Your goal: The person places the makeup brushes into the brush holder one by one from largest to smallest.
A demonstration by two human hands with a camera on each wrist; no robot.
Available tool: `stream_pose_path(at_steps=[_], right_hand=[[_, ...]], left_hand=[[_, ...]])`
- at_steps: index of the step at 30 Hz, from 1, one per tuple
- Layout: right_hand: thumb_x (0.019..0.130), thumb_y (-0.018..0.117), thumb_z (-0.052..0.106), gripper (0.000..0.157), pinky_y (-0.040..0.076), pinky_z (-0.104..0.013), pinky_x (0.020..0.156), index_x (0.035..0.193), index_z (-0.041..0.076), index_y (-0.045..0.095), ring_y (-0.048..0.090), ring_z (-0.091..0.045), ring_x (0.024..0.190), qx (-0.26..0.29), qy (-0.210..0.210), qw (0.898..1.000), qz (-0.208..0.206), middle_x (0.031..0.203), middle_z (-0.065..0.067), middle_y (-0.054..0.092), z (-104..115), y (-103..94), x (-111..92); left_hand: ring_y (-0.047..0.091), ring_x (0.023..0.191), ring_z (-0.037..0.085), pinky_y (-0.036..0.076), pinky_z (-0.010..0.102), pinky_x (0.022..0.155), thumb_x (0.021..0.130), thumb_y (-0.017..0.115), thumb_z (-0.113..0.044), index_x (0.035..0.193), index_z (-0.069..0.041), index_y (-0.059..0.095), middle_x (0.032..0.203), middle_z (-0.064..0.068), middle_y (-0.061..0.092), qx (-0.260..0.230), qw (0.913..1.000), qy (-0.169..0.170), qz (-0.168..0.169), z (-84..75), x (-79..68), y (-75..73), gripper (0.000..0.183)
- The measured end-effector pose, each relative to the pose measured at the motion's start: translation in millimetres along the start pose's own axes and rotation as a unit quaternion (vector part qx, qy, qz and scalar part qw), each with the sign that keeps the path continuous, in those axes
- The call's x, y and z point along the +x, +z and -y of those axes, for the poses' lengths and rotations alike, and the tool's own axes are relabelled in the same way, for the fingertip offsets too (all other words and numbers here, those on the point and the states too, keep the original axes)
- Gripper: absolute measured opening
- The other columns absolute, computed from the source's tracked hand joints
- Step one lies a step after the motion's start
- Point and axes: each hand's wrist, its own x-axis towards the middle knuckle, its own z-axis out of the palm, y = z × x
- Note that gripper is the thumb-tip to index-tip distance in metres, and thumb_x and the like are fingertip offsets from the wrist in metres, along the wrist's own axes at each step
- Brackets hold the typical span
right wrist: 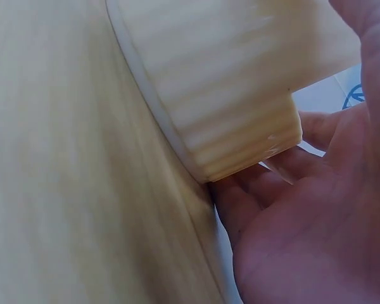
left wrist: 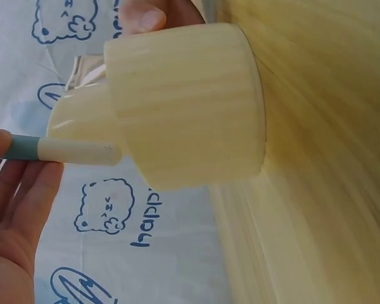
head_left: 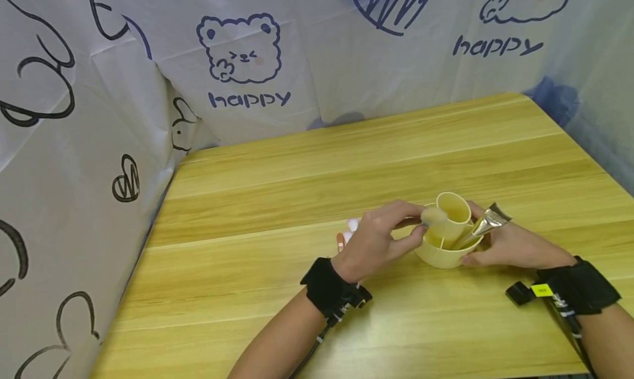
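Note:
A pale yellow round holder (head_left: 443, 258) with a taller cup (head_left: 453, 206) rising from it stands on the table. My right hand (head_left: 510, 241) grips the holder's right side, thumb in front and fingers behind; the right wrist view shows the fingers (right wrist: 240, 202) around its wall. Between left thumb and fingers, my left hand (head_left: 378, 239) pinches a small cream stick with a teal end (left wrist: 76, 151), held beside the taller cup. A shiny metallic squeeze tube (head_left: 487, 222) leans out of the holder's right side. A thin pale stick (head_left: 442, 242) stands inside.
Small white items (head_left: 353, 225) and an orange-brown item (head_left: 340, 241) lie partly hidden behind my left hand. The wooden table (head_left: 238, 291) meets a white drawn-on cloth (head_left: 307, 49) at the back and left. Black camera bands are on both wrists.

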Motion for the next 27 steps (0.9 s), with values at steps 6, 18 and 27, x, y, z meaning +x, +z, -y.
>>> stream_pose_path(at_steps=[6,18,27], right_hand=[[0.077,0.08,0.024,0.1,0.04,-0.018,0.092,0.152,0.038,0.016,0.045,-0.01,0.124,-0.007,0.022,1.0,-0.001,0.14,0.006,0.045,1.2,-0.6,-1.2],[0.077,0.081,0.023,0.099,0.034,-0.019,0.097,0.152,0.037,0.018,0.039,-0.007,0.127,-0.008,0.015,1.0,0.0,0.142,0.002,0.042,0.2,-0.1,-1.0],[0.076,0.081,0.023,0.098,0.034,-0.016,0.094,0.151,0.038,0.019,0.039,-0.006,0.126,-0.012,0.013,1.0,-0.004,0.142,0.002,0.042,3.0,0.2,0.1]], left_hand=[[0.063,0.102,0.013,0.046,0.013,0.088,0.09,0.061,0.001,0.111,0.006,0.061,0.105,0.013,0.064,-0.005,0.9998,0.003,0.019,3.0,-0.4,6.3,0.022],[0.06,0.102,0.005,0.043,0.008,0.087,0.095,0.058,-0.008,0.113,0.001,0.063,0.107,0.007,0.064,0.019,0.9979,-0.027,0.056,7.5,-4.1,12.2,0.02],[0.063,0.098,0.01,0.045,0.009,0.085,0.093,0.06,-0.007,0.112,0.0,0.065,0.105,0.008,0.065,0.023,0.9971,-0.043,0.059,8.6,-5.6,13.1,0.021]])
